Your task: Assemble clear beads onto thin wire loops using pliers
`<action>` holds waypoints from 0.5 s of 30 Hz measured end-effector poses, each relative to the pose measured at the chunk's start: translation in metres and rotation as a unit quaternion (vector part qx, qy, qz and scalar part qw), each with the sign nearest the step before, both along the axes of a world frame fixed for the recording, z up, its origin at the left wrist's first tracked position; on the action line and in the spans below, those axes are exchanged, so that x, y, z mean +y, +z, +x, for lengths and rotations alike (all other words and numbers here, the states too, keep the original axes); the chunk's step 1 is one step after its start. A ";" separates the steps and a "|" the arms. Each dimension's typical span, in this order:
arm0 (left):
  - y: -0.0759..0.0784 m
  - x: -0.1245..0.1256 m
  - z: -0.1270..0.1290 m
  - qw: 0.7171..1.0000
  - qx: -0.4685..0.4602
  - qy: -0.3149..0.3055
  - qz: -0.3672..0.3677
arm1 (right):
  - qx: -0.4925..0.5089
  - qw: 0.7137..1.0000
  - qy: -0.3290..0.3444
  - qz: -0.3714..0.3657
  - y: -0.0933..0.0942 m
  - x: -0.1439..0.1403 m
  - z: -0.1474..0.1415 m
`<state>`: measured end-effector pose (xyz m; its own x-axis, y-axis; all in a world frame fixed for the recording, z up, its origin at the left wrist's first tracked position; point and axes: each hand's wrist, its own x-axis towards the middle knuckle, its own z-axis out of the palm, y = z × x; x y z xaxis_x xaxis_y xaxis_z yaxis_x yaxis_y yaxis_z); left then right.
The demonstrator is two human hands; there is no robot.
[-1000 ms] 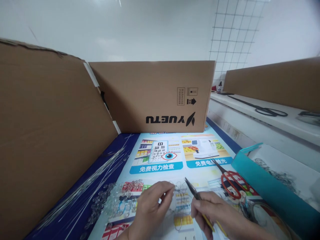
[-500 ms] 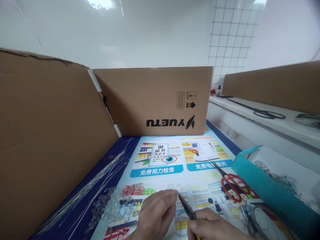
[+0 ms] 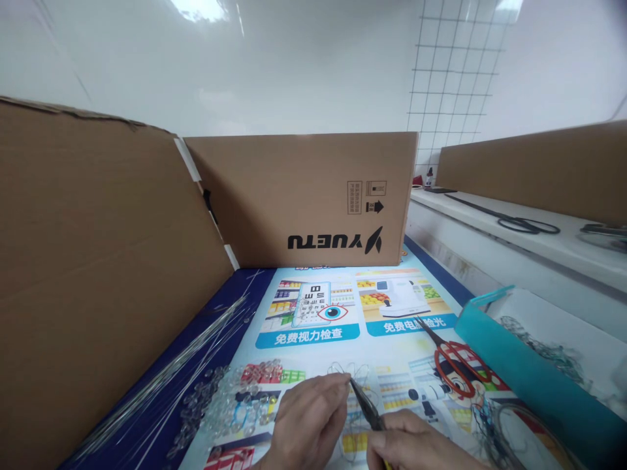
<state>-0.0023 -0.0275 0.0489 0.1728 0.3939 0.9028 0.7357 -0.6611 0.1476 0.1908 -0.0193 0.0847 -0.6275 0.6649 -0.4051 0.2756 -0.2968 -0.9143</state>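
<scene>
At the bottom edge my left hand pinches a small piece of looped thin wire between thumb and fingers. My right hand grips slim dark pliers, whose tips touch the wire right at my left fingertips. Both hands hover over a printed poster lying on the table. A heap of clear beads lies just left of my left hand.
Straight wire strands lie along the left cardboard wall. A cardboard box marked YUETU stands behind. Red scissors and a wire coil lie at right, next to a teal tray. Black scissors rest on the right shelf.
The pliers' tips swung from pointing up and apart from my left hand down onto the wire at my fingertips. The view tilted up slightly, so both hands sit lower in frame.
</scene>
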 end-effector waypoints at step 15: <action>-0.017 0.001 -0.007 0.999 0.033 -0.017 -0.025 | 0.012 1.000 0.003 0.003 0.001 0.000 0.003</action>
